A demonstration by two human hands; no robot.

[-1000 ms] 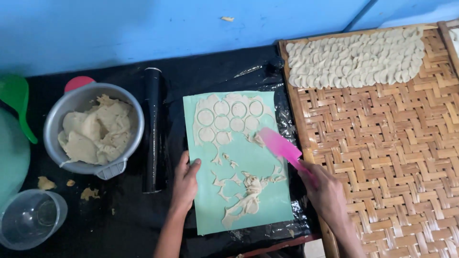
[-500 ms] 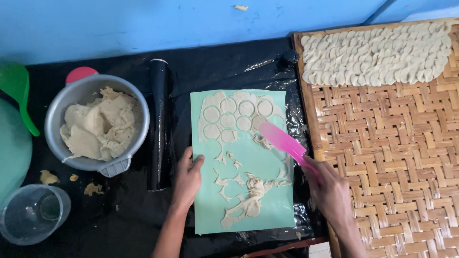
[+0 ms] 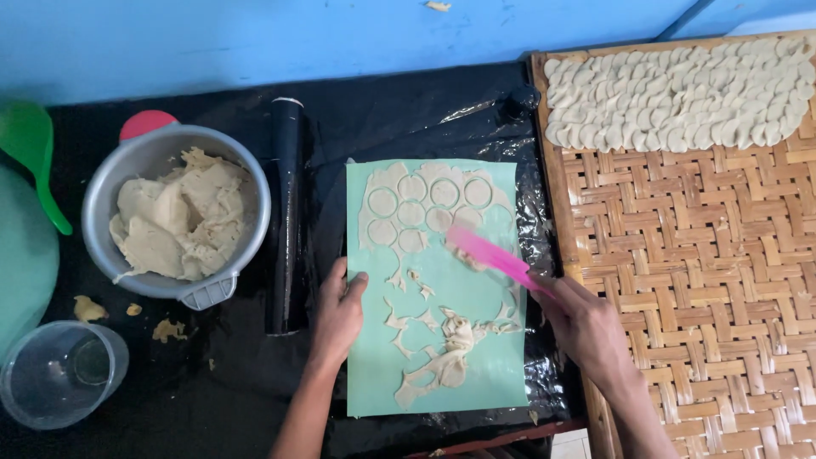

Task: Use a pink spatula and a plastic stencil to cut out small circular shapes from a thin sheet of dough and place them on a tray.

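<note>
Your left hand (image 3: 338, 316) spread flat, pinning green mat (image 3: 435, 285) at tabletop front edge; right hand (image 3: 586, 327) pinching pink scraper (image 3: 491, 253). Near half lifted, scraps (image 3: 442, 353) remaining; cut dough rounds (image 3: 421, 208) left at far edge.

My pink scraper (image 3: 489, 252) looks like smooth plastic; the green mat (image 3: 476, 374) is matt. Glossy black film (image 3: 408, 110) covers the counter, the bowl (image 3: 246, 183) is dull metal, the tray (image 3: 705, 280) woven cane.
</note>
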